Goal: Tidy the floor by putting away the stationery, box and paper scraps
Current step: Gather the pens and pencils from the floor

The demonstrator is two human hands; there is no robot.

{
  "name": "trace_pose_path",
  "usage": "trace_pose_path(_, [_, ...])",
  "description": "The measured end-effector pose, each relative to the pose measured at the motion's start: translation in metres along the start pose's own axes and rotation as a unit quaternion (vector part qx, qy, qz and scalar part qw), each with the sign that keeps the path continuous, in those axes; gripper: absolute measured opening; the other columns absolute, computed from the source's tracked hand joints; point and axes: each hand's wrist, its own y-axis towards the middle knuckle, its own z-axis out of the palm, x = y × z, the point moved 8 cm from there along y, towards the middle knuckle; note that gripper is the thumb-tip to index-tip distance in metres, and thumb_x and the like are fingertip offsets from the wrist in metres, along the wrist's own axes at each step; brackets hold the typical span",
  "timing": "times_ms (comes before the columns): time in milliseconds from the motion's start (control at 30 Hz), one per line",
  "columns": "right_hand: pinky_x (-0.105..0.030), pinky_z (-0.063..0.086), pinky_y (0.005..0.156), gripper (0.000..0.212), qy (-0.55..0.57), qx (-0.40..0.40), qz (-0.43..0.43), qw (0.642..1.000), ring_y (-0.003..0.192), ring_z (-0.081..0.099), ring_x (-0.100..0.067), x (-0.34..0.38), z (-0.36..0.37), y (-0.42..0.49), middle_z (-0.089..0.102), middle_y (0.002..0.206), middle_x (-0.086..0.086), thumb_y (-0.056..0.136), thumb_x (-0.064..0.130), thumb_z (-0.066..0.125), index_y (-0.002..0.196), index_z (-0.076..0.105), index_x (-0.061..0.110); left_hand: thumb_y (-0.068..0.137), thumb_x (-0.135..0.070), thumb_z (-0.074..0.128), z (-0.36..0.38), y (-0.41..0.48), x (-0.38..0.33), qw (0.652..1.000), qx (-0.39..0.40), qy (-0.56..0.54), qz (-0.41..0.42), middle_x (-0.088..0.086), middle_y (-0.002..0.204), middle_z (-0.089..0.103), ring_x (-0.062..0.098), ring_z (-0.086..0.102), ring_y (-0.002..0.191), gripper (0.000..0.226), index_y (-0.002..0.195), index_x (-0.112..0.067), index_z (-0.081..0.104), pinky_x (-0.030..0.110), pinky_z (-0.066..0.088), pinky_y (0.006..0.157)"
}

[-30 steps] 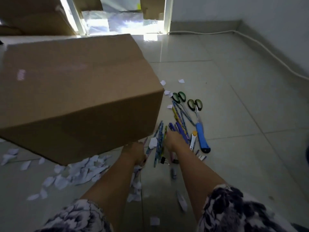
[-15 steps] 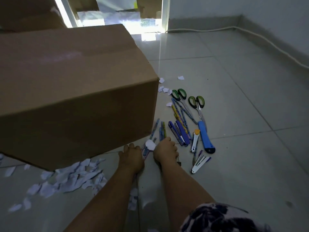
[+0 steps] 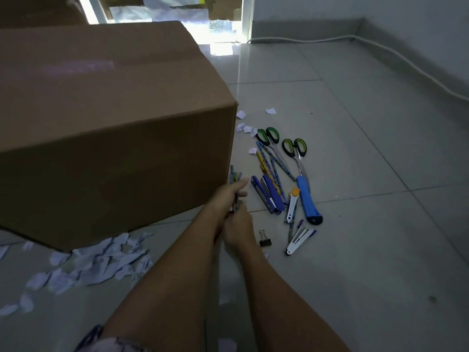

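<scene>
Well, we hold a bundle of pencils [image 3: 235,177] in both hands, just off the near right corner of the big cardboard box [image 3: 114,123], which stands on the tiled floor [image 3: 368,250]. Our left hand [image 3: 224,196] wraps the bundle near its middle, thumb stretched out towards the right. Our right hand [image 3: 238,227] sits just below it, fingers bent in on the bundle's lower end. The pencil tips stick up past the left thumb, close to the box's side.

To the right of our hands the other stationery lies on the floor. Two pairs of green-handled scissors, the left scissors [image 3: 267,135] and the right scissors [image 3: 295,147], lie farthest from us. A few patterned pencils [image 3: 272,163] lie between them. Nearer are a dark blue tool [image 3: 272,196] we cannot identify, a small cutter [image 3: 293,203] with an orange cap, and a blue utility knife [image 3: 308,199]. A black binder clip [image 3: 265,241] lies just beside our right hand, and a white folding tool [image 3: 299,240] lies right of it.

Paper scraps [image 3: 101,260] are heaped along the box's near edge, left of our arms. A few loose scraps [image 3: 245,128] lie by the box, close to the left scissors.
</scene>
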Motion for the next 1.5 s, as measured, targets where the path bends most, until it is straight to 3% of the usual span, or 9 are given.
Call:
trace_pose_path(167, [-0.02, 0.045, 0.052, 0.036, -0.141, 0.201, -0.076, 0.966, 0.073, 0.057, -0.018, 0.002, 0.02, -0.016, 0.064, 0.097, -0.01, 0.079, 0.012, 0.059, 0.115, 0.056, 0.006, 0.095, -0.01, 0.049, -0.026, 0.002, 0.007, 0.974, -0.064, 0.213, 0.053, 0.023, 0.088, 0.065, 0.033, 0.061, 0.08, 0.026, 0.108, 0.009, 0.059, 0.039, 0.048, 0.083])
trace_pose_path(267, [-0.037, 0.049, 0.075, 0.021, -0.189, 0.086, -0.099, 0.973, 0.093, 0.057, -0.037, 0.006, -0.012, -0.006, 0.061, 0.102, -0.025, 0.085, 0.008, 0.052, 0.101, 0.058, -0.004, 0.094, -0.016, 0.051, -0.046, -0.006, 0.005, 0.918, -0.107, 0.369, 0.1, 0.026, 0.117, 0.063, 0.036, 0.058, 0.11, 0.027, 0.111, 0.002, 0.062, 0.028, 0.039, 0.075])
trace_pose_path(367, [-0.044, 0.037, 0.094, 0.042, -0.317, 0.059, -0.144, 0.936, 0.118, 0.036, -0.038, 0.01, -0.013, -0.003, 0.037, 0.13, -0.018, 0.09, 0.012, 0.045, 0.132, 0.045, 0.012, 0.094, -0.012, 0.047, -0.07, -0.009, 0.009, 0.866, -0.137, 0.474, 0.084, 0.027, 0.127, 0.056, 0.039, 0.054, 0.117, 0.031, 0.118, 0.005, 0.057, 0.034, 0.042, 0.087])
trace_pose_path(633, [-0.046, 0.034, 0.09, 0.036, -0.419, -0.138, -0.062, 0.895, 0.115, 0.038, -0.037, 0.009, -0.024, -0.001, 0.054, 0.119, -0.016, 0.096, 0.031, 0.041, 0.106, 0.063, 0.005, 0.079, -0.025, 0.069, -0.087, -0.007, 0.026, 0.819, -0.15, 0.554, 0.026, 0.022, 0.117, 0.063, 0.035, 0.061, 0.107, 0.042, 0.112, 0.0, 0.062, 0.037, 0.05, 0.085])
trace_pose_path(767, [-0.041, 0.039, 0.091, 0.027, -0.367, -0.121, -0.059, 0.92, 0.116, 0.04, -0.037, 0.01, -0.015, 0.006, 0.051, 0.122, -0.019, 0.095, 0.015, 0.041, 0.117, 0.052, 0.003, 0.067, -0.041, 0.079, -0.075, -0.004, 0.035, 0.815, -0.133, 0.564, 0.004, 0.018, 0.116, 0.061, 0.032, 0.06, 0.107, 0.061, 0.109, -0.001, 0.061, 0.033, 0.049, 0.08])
trace_pose_path(967, [-0.039, 0.044, 0.09, 0.025, -0.373, -0.059, -0.014, 0.926, 0.115, 0.043, -0.036, 0.006, -0.006, 0.02, 0.055, 0.12, -0.018, 0.094, 0.01, 0.044, 0.114, 0.056, 0.003, 0.087, -0.019, 0.055, -0.066, 0.002, 0.041, 0.811, -0.145, 0.566, 0.015, 0.021, 0.118, 0.06, 0.034, 0.058, 0.109, 0.026, 0.104, -0.001, 0.061, 0.036, 0.049, 0.086])
trace_pose_path(1200, [-0.031, 0.038, 0.063, 0.036, -0.229, -0.193, 0.01, 0.954, 0.087, 0.062, -0.032, 0.008, -0.037, -0.002, 0.066, 0.097, -0.017, 0.094, 0.027, 0.039, 0.092, 0.062, 0.0, 0.087, -0.015, 0.051, -0.07, 0.006, 0.04, 0.834, -0.162, 0.527, 0.019, 0.025, 0.115, 0.06, 0.037, 0.059, 0.105, 0.025, 0.104, 0.002, 0.061, 0.037, 0.048, 0.079])
trace_pose_path(1367, [-0.026, 0.05, 0.072, 0.023, -0.368, -0.03, 0.037, 0.928, 0.094, 0.067, -0.021, -0.025, 0.003, -0.027, 0.069, 0.104, -0.007, 0.095, 0.019, 0.045, 0.102, 0.065, 0.008, 0.085, -0.021, 0.06, -0.06, 0.013, 0.03, 0.858, -0.168, 0.484, 0.032, 0.025, 0.117, 0.061, 0.036, 0.059, 0.107, 0.033, 0.107, 0.005, 0.061, 0.036, 0.048, 0.081])
trace_pose_path(1500, [-0.03, 0.051, 0.08, 0.027, -0.349, -0.037, 0.023, 0.936, 0.101, 0.065, -0.023, -0.026, 0.002, -0.028, 0.067, 0.112, -0.01, 0.098, 0.013, 0.039, 0.109, 0.062, 0.005, 0.085, -0.024, 0.061, -0.048, 0.018, 0.03, 0.869, -0.168, 0.464, 0.039, 0.026, 0.115, 0.062, 0.037, 0.06, 0.106, 0.035, 0.104, 0.006, 0.062, 0.035, 0.047, 0.078])
